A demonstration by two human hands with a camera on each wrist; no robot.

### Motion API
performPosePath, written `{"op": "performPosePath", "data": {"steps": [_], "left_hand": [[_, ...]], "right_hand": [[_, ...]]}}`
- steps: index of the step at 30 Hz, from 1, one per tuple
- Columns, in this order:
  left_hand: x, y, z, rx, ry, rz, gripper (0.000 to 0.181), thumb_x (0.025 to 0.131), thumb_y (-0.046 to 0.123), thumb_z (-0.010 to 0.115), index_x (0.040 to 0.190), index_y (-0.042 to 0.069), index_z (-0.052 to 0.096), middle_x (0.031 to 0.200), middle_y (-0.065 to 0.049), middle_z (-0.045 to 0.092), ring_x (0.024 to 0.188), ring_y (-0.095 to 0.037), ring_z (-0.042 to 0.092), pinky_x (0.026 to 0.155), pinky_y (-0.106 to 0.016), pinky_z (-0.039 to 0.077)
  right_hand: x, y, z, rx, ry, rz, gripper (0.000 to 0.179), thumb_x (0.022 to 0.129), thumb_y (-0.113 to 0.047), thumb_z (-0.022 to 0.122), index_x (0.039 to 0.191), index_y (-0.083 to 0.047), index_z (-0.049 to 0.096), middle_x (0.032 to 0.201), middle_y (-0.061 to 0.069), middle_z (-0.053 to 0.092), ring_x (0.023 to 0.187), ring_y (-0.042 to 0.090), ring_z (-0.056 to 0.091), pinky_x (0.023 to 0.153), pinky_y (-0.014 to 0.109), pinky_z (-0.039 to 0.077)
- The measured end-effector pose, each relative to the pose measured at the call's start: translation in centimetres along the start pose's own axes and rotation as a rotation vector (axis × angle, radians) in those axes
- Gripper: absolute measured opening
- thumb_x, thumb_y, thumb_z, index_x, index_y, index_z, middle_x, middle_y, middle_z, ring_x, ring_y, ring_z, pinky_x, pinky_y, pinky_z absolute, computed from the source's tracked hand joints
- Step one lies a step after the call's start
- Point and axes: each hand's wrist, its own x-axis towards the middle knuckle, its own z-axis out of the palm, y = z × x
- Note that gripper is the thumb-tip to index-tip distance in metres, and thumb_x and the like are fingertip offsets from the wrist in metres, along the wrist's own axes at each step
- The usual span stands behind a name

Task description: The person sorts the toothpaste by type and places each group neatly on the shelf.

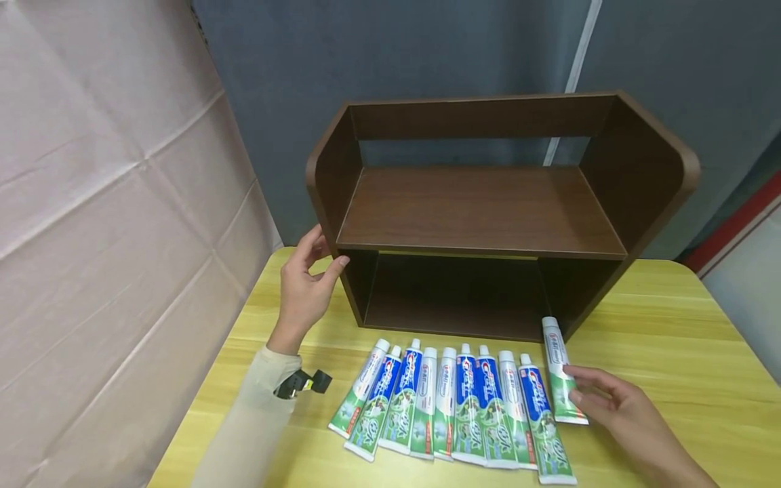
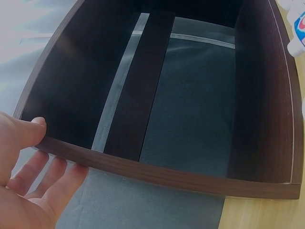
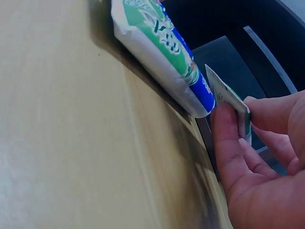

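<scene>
A dark brown wooden shelf [image 1: 482, 210] with two levels stands on the table. My left hand [image 1: 305, 288] grips the edge of its left side panel. In the left wrist view the thumb [image 2: 33, 131] lies on one face of the panel and the fingers on the other. My right hand [image 1: 628, 413] pinches a white and green toothpaste tube [image 1: 556, 366] near its flat end. Its capped end reaches the shelf's lower right front. Left of it lies a row of several toothpaste tubes [image 1: 403, 400], some blue and green, others white and green, caps towards the shelf.
The yellow wood-grain table [image 1: 677, 325] extends on both sides of the shelf. A pale cloth wall [image 1: 122, 203] is at the left, and a dark grey curtain [image 1: 439, 47] hangs behind. A red-edged white panel [image 1: 744, 230] stands at the far right.
</scene>
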Motion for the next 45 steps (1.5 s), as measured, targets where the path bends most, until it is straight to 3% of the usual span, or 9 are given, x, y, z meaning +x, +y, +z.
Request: {"op": "performPosePath", "data": {"steps": [3, 9, 11, 19, 25, 30, 34, 38, 45], "left_hand": [[0.0, -0.1, 0.0, -0.009, 0.001, -0.002, 0.064, 0.095, 0.008, 0.08, 0.152, 0.027, 0.058, 0.127, -0.01, 0.072, 0.114, -0.023, 0.071, 0.077, -0.013, 0.061], [0.0, -0.2, 0.0, -0.008, -0.002, -0.013, 0.064, 0.095, 0.009, 0.08, 0.152, 0.028, 0.058, 0.127, -0.008, 0.072, 0.115, -0.022, 0.071, 0.077, -0.014, 0.061], [0.0, -0.2, -0.1, 0.001, -0.002, -0.014, 0.064, 0.095, 0.01, 0.08, 0.152, 0.029, 0.057, 0.128, -0.008, 0.071, 0.116, -0.022, 0.071, 0.078, -0.014, 0.061], [-0.2, -0.1, -0.3, 0.002, -0.002, -0.003, 0.064, 0.095, 0.009, 0.079, 0.153, 0.027, 0.057, 0.128, -0.01, 0.07, 0.116, -0.024, 0.07, 0.078, -0.012, 0.061], [-0.2, -0.1, -0.3, 0.004, -0.004, -0.001, 0.065, 0.095, 0.01, 0.079, 0.153, 0.028, 0.056, 0.129, -0.01, 0.07, 0.116, -0.024, 0.071, 0.078, -0.012, 0.061], [-0.2, -0.1, -0.4, 0.02, -0.008, 0.002, 0.064, 0.096, 0.011, 0.079, 0.153, 0.028, 0.056, 0.129, -0.009, 0.07, 0.116, -0.023, 0.071, 0.079, -0.016, 0.062], [-0.2, -0.1, -0.4, 0.029, -0.009, -0.001, 0.064, 0.096, 0.011, 0.079, 0.153, 0.028, 0.056, 0.129, -0.008, 0.07, 0.117, -0.022, 0.071, 0.081, -0.029, 0.066], [-0.2, -0.1, -0.4, 0.027, -0.009, -0.004, 0.064, 0.096, 0.011, 0.079, 0.153, 0.029, 0.056, 0.129, -0.007, 0.07, 0.116, -0.022, 0.071, 0.081, -0.04, 0.067], [-0.2, -0.1, -0.4, 0.027, -0.008, -0.007, 0.064, 0.096, 0.01, 0.079, 0.153, 0.029, 0.056, 0.128, -0.007, 0.07, 0.115, -0.022, 0.071, 0.081, -0.042, 0.067]], "right_hand": [[0.4, 0.2, 0.0, 0.009, 0.004, -0.008, 0.057, 0.104, -0.03, 0.069, 0.154, -0.006, 0.053, 0.138, 0.01, 0.065, 0.105, -0.003, 0.068, 0.086, 0.019, 0.061], [0.9, 0.3, -0.1, 0.005, 0.021, -0.062, 0.053, 0.105, -0.025, 0.068, 0.152, -0.005, 0.054, 0.121, -0.017, 0.068, 0.103, -0.003, 0.069, 0.085, 0.019, 0.061], [1.0, 0.3, -0.2, -0.004, 0.028, -0.073, 0.051, 0.106, -0.025, 0.067, 0.152, -0.006, 0.055, 0.119, -0.02, 0.067, 0.104, -0.006, 0.067, 0.085, 0.018, 0.06], [1.8, 0.2, -0.4, 0.025, 0.014, -0.04, 0.054, 0.106, -0.032, 0.067, 0.153, -0.009, 0.055, 0.121, -0.02, 0.067, 0.107, -0.01, 0.061, 0.086, 0.019, 0.059], [2.2, 0.1, -0.1, 0.052, 0.02, -0.033, 0.055, 0.105, -0.033, 0.068, 0.153, -0.011, 0.054, 0.119, -0.02, 0.067, 0.104, -0.004, 0.064, 0.082, 0.026, 0.062], [2.7, 0.2, 0.2, 0.189, -0.001, 0.005, 0.053, 0.106, -0.027, 0.066, 0.155, -0.012, 0.052, 0.118, -0.017, 0.064, 0.103, 0.004, 0.068, 0.084, 0.035, 0.067], [3.0, 0.4, 0.2, 0.295, -0.021, 0.025, 0.05, 0.107, -0.022, 0.065, 0.155, -0.017, 0.053, 0.12, -0.013, 0.062, 0.102, 0.009, 0.07, 0.086, 0.038, 0.067], [3.2, 0.6, 0.2, 0.367, -0.032, -0.001, 0.048, 0.106, -0.018, 0.065, 0.154, -0.017, 0.055, 0.12, -0.009, 0.061, 0.101, 0.011, 0.071, 0.085, 0.038, 0.067], [3.5, 0.8, 0.2, 0.44, -0.059, -0.075, 0.05, 0.106, -0.01, 0.063, 0.155, -0.013, 0.053, 0.121, -0.004, 0.059, 0.103, 0.012, 0.071, 0.088, 0.037, 0.066]]}}
